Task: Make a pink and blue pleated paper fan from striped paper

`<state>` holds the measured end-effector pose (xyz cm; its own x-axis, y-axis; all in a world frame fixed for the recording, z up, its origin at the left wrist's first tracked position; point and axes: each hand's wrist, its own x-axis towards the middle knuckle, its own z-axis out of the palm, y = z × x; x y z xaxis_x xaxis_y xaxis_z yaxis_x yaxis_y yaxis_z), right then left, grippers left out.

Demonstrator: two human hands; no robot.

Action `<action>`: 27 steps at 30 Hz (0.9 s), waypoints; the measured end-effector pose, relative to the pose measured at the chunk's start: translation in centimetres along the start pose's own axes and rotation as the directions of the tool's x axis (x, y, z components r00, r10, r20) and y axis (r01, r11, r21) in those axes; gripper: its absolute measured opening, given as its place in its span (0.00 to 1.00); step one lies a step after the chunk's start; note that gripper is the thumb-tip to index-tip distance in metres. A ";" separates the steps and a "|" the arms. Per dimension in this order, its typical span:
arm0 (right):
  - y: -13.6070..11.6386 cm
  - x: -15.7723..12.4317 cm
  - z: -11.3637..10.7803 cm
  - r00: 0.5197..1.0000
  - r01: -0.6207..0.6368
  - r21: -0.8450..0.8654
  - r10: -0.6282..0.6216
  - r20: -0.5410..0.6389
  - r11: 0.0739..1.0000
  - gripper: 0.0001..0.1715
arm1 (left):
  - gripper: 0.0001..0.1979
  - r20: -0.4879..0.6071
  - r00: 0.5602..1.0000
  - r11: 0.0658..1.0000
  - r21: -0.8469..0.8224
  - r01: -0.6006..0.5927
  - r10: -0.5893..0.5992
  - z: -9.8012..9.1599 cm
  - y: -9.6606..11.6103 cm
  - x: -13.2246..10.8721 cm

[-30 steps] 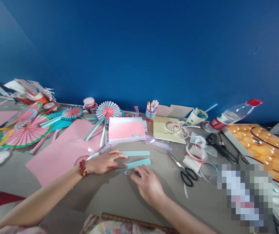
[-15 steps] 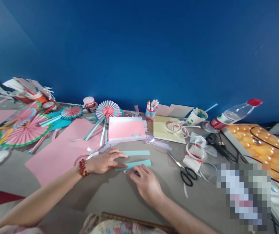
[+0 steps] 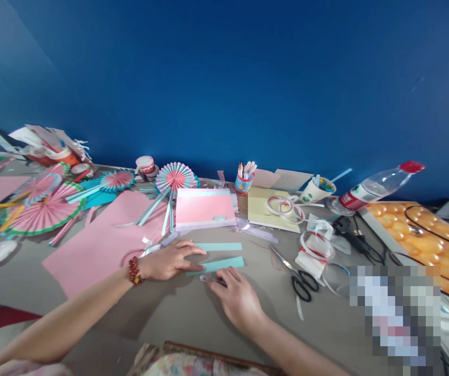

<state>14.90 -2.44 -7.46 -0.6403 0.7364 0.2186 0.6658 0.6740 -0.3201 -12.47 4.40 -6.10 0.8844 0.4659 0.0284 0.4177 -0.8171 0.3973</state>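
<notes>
My left hand (image 3: 171, 259), with a red bead bracelet on its wrist, lies flat with fingers stretched out, pressing down the left end of a teal paper strip (image 3: 224, 263) on the grey table (image 3: 177, 318). A second teal strip (image 3: 220, 246) lies just behind it. My right hand (image 3: 237, 295) is closed in a pinch on a small slim tool (image 3: 207, 279) whose silvery tip touches the table at the near edge of the front strip.
Pink paper sheets (image 3: 99, 245), folded paper fans (image 3: 44, 209), a pink pad (image 3: 204, 207), a pen cup (image 3: 243, 181), tape rolls (image 3: 314, 243), scissors (image 3: 297, 274), a paper cup (image 3: 316, 189), a tipped water bottle (image 3: 377, 185) and an orange tray (image 3: 424, 235) crowd the table before a blue wall.
Almost nothing has changed. My right hand with the small tool has shifted very slightly along the strip's near edge; my left hand stays pressed on the strip.
</notes>
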 end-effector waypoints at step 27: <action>-0.7 0.3 0.3 0.998 0.007 0.023 -0.005 -0.068 1.000 0.14 | 0.25 -0.018 1.000 1.000 -0.008 0.022 -0.022 -0.2 0.5 0.1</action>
<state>14.15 -2.72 -7.50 -0.6161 0.7353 0.2824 0.6525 0.6773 -0.3400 -12.24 4.10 -5.67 0.8709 0.4901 0.0359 0.4355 -0.8037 0.4055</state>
